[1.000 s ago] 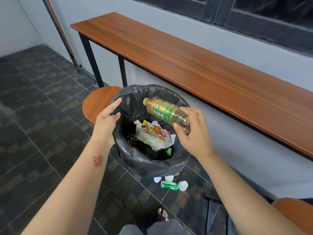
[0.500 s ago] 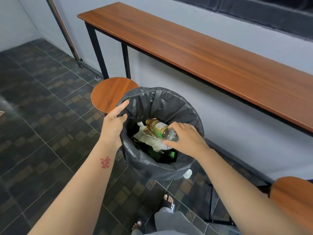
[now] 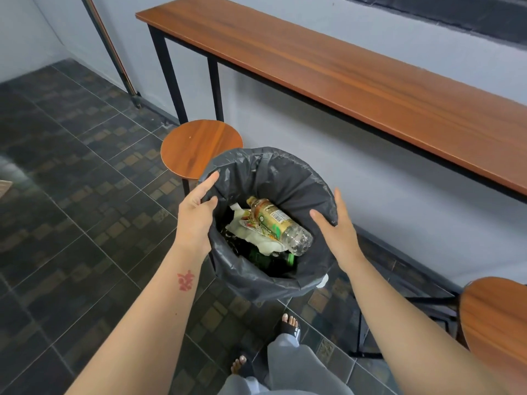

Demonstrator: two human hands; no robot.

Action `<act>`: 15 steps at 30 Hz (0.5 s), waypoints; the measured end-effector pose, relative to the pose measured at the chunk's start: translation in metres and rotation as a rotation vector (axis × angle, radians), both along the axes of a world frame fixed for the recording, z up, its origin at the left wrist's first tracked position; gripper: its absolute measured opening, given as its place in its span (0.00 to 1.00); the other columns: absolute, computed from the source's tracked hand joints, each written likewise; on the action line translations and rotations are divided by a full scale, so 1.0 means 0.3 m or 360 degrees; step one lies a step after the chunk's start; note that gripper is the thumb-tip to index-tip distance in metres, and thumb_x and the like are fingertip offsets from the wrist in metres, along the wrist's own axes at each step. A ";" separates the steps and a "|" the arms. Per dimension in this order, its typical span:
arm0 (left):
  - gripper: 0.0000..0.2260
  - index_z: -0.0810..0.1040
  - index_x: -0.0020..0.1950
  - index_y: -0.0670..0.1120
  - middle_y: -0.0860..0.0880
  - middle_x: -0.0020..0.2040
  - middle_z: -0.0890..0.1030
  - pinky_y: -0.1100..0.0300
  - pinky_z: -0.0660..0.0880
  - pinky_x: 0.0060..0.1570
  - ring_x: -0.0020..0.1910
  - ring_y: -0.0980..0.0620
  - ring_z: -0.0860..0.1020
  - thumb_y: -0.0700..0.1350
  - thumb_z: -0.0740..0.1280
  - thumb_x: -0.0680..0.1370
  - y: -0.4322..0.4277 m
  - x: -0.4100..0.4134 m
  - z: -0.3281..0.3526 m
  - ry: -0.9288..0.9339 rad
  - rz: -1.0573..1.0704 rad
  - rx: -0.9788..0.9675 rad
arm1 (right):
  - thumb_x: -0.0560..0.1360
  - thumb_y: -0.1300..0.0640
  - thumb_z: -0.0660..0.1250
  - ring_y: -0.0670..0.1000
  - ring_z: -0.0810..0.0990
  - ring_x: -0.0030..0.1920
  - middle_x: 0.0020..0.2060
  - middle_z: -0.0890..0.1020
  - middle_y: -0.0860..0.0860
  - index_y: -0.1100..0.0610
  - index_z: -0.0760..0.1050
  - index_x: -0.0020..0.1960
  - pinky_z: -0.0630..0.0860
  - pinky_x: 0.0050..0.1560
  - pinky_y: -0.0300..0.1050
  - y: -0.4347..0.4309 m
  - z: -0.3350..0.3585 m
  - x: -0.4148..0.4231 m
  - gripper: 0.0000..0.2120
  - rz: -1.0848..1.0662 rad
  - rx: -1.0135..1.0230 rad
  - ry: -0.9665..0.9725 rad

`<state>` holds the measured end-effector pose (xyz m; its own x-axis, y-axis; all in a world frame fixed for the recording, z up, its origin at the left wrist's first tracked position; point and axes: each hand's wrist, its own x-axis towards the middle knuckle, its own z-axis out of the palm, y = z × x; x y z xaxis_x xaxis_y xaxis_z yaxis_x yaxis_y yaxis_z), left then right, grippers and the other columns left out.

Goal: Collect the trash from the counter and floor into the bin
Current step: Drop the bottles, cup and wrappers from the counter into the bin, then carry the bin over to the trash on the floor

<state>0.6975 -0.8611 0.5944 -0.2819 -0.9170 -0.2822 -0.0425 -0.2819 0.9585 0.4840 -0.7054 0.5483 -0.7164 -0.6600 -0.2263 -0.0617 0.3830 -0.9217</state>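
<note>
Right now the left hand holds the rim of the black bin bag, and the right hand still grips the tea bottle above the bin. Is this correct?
Not quite. The right hand is open and empty; the tea bottle lies inside the bin, on top of the other trash, as the head view shows. The left hand does hold the rim of the black bin bag.
</note>
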 end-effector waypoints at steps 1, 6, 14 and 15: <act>0.25 0.79 0.66 0.60 0.68 0.54 0.80 0.70 0.71 0.59 0.34 0.71 0.74 0.32 0.60 0.81 0.006 0.014 -0.013 -0.0036 0.0017 -0.0004 | 0.74 0.45 0.71 0.47 0.59 0.76 0.76 0.60 0.41 0.36 0.52 0.76 0.60 0.74 0.55 -0.003 -0.009 0.012 0.38 -0.0035 -0.0036 -0.0063; 0.25 0.75 0.71 0.58 0.62 0.67 0.73 0.65 0.63 0.69 0.57 0.70 0.72 0.32 0.58 0.82 0.055 0.066 -0.084 -0.0137 0.0012 -0.0052 | 0.75 0.49 0.70 0.44 0.60 0.75 0.75 0.62 0.39 0.33 0.57 0.74 0.60 0.74 0.51 0.005 -0.073 0.050 0.34 -0.0029 -0.0026 -0.0127; 0.26 0.72 0.73 0.60 0.56 0.73 0.70 0.58 0.63 0.72 0.71 0.57 0.67 0.33 0.59 0.83 0.146 0.116 -0.319 -0.0279 0.0074 -0.0062 | 0.77 0.53 0.69 0.38 0.61 0.70 0.73 0.63 0.36 0.35 0.62 0.73 0.60 0.71 0.41 0.018 -0.249 0.043 0.30 0.0158 0.0061 -0.0195; 0.26 0.72 0.73 0.59 0.56 0.72 0.71 0.59 0.63 0.72 0.69 0.58 0.67 0.33 0.59 0.83 0.160 0.119 -0.358 -0.0293 0.0103 -0.0057 | 0.77 0.53 0.69 0.37 0.61 0.70 0.73 0.63 0.36 0.35 0.61 0.74 0.60 0.69 0.40 0.019 -0.280 0.041 0.30 0.0188 0.0076 -0.0201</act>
<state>0.7333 -0.8130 0.4871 -0.1688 -0.9419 -0.2905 -0.2012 -0.2556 0.9456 0.4962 -0.6998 0.4642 -0.5985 -0.7242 -0.3426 0.0060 0.4236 -0.9058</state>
